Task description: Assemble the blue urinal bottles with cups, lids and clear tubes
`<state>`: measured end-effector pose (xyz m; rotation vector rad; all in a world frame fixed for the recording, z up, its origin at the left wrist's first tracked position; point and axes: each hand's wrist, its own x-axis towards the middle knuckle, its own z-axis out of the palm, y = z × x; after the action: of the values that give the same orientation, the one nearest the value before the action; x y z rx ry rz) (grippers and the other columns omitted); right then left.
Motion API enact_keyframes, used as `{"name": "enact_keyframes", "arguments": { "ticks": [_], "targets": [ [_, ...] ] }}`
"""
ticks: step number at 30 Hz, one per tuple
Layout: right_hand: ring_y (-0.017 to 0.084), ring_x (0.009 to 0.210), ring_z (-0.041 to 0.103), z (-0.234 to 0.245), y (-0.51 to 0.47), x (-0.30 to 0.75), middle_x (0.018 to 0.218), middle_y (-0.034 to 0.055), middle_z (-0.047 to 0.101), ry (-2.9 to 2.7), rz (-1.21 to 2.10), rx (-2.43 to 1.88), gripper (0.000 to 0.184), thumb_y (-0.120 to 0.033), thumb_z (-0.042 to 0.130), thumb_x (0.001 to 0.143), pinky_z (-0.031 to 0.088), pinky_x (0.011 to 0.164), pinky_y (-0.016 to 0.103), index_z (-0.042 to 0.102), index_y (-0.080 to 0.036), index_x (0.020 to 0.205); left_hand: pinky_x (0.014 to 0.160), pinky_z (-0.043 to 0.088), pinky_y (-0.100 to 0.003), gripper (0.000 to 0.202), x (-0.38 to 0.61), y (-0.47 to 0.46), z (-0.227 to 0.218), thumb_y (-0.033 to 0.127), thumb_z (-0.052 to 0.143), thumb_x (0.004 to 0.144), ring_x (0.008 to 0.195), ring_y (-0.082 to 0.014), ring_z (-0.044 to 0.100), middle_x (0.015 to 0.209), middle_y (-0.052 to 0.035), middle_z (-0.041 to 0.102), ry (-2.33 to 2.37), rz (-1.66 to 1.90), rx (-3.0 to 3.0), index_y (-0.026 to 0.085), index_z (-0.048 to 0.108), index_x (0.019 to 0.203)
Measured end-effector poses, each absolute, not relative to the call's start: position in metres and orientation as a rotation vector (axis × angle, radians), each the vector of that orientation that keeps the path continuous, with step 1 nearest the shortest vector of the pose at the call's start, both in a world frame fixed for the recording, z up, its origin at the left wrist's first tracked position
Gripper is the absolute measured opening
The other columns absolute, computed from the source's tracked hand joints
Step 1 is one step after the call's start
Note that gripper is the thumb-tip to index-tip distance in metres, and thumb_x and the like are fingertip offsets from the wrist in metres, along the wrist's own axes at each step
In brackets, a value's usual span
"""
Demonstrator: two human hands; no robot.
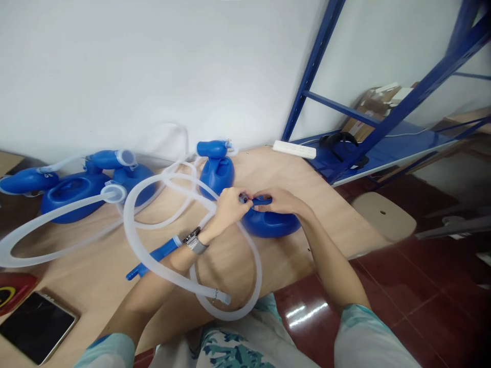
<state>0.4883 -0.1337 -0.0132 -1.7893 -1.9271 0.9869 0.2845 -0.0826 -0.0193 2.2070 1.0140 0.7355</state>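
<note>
A blue plastic bottle [272, 225] lies on the table in front of me. My right hand [279, 200] is closed with its fingers around a blue part at the top of this bottle. Touching it from the other side, my left hand [232, 205] is closed in a pinch at the bottle's mouth end. A small greyish ring-like piece [243, 198] shows at its fingertips; what it is cannot be made out. A translucent hose [134, 225] loops over my left forearm, its clamped end [223, 297] hanging near the table's front edge.
Several more blue bottles [76, 197] with hoses stand along the wall. A blue tubular part [163, 251] lies beside my left wrist. A tablet or phone [37, 327] lies front left. A power strip [294, 149], a blue metal rack [312, 66] and a stool [368, 217] are right.
</note>
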Motion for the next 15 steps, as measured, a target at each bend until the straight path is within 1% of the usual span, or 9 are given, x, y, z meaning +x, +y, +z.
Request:
{"name": "enact_keyframes", "arguments": {
  "ticks": [2,4,6,8,9,10,12,14,15],
  "targets": [
    [0.035,0.123,0.072,-0.013,-0.133,0.488,0.130,0.0034,0.079,-1.914,1.039,-1.753,0.049,-0.047,0.079,0.085,0.055,0.109,0.047,0.076,-0.030,0.131,0.075,0.055,-0.031,0.015,0.285,-0.082,-0.018,0.012,0.070,0.079,0.080,-0.0206,0.073,0.085,-0.0024,0.080,1.020,0.699,2.252,0.021,0.079,0.087],
    [0.034,0.120,0.073,-0.013,-0.133,0.489,0.130,0.0040,0.079,-1.887,1.095,-1.707,0.049,-0.046,0.078,0.086,0.057,0.106,0.046,0.076,-0.029,0.132,0.083,0.058,-0.033,0.014,0.280,-0.083,-0.015,0.017,0.071,0.084,0.090,-0.0227,0.074,0.095,-0.0039,0.081,0.954,0.681,2.351,0.022,0.079,0.094],
    [0.033,0.117,0.074,-0.013,-0.132,0.492,0.130,0.0051,0.079,-1.840,1.130,-1.679,0.049,-0.047,0.078,0.087,0.061,0.099,0.043,0.076,-0.028,0.132,0.099,0.057,-0.041,0.019,0.268,-0.085,-0.011,0.023,0.069,0.092,0.111,-0.0266,0.072,0.116,-0.0078,0.079,0.843,0.760,2.492,0.022,0.078,0.109],
    [0.033,0.114,0.075,-0.014,-0.129,0.501,0.131,0.0076,0.078,-1.773,1.102,-1.707,0.049,-0.048,0.078,0.087,0.064,0.091,0.040,0.077,-0.024,0.129,0.115,0.049,-0.050,0.026,0.245,-0.088,-0.010,0.027,0.062,0.100,0.132,-0.0297,0.063,0.135,-0.0109,0.072,0.684,0.864,2.637,0.022,0.075,0.122],
    [0.033,0.111,0.075,-0.014,-0.127,0.508,0.130,0.0094,0.078,-1.731,1.069,-1.745,0.050,-0.049,0.078,0.086,0.065,0.086,0.039,0.078,-0.022,0.128,0.119,0.045,-0.052,0.029,0.231,-0.090,-0.011,0.026,0.057,0.102,0.138,-0.0298,0.058,0.140,-0.0112,0.070,0.594,0.870,2.699,0.023,0.073,0.126],
    [0.032,0.107,0.076,-0.014,-0.125,0.516,0.129,0.0112,0.078,-1.681,1.031,-1.793,0.052,-0.051,0.078,0.086,0.065,0.081,0.038,0.077,-0.020,0.128,0.121,0.044,-0.053,0.030,0.214,-0.092,-0.013,0.026,0.053,0.104,0.140,-0.0290,0.057,0.141,-0.0112,0.069,0.515,0.829,2.746,0.024,0.073,0.127],
    [0.031,0.099,0.077,-0.016,-0.120,0.536,0.127,0.0137,0.079,-1.586,0.976,-1.891,0.058,-0.053,0.078,0.085,0.064,0.070,0.035,0.075,-0.018,0.132,0.119,0.049,-0.049,0.032,0.177,-0.094,-0.022,0.026,0.047,0.106,0.134,-0.0270,0.061,0.136,-0.0113,0.071,0.437,0.642,2.789,0.025,0.073,0.126],
    [0.029,0.092,0.077,-0.017,-0.115,0.556,0.127,0.0149,0.079,-1.522,0.939,-1.955,0.064,-0.055,0.080,0.083,0.061,0.062,0.031,0.074,-0.018,0.135,0.113,0.054,-0.046,0.034,0.138,-0.094,-0.034,0.025,0.044,0.106,0.124,-0.0260,0.067,0.129,-0.0115,0.074,0.504,0.440,2.773,0.023,0.075,0.121],
    [0.028,0.090,0.077,-0.018,-0.113,0.566,0.127,0.0152,0.079,-1.500,0.935,-1.972,0.067,-0.055,0.081,0.082,0.060,0.061,0.030,0.073,-0.018,0.137,0.113,0.055,-0.046,0.034,0.118,-0.095,-0.039,0.025,0.044,0.105,0.122,-0.0261,0.068,0.128,-0.0111,0.074,0.580,0.373,2.753,0.023,0.076,0.118]
  ]
}}
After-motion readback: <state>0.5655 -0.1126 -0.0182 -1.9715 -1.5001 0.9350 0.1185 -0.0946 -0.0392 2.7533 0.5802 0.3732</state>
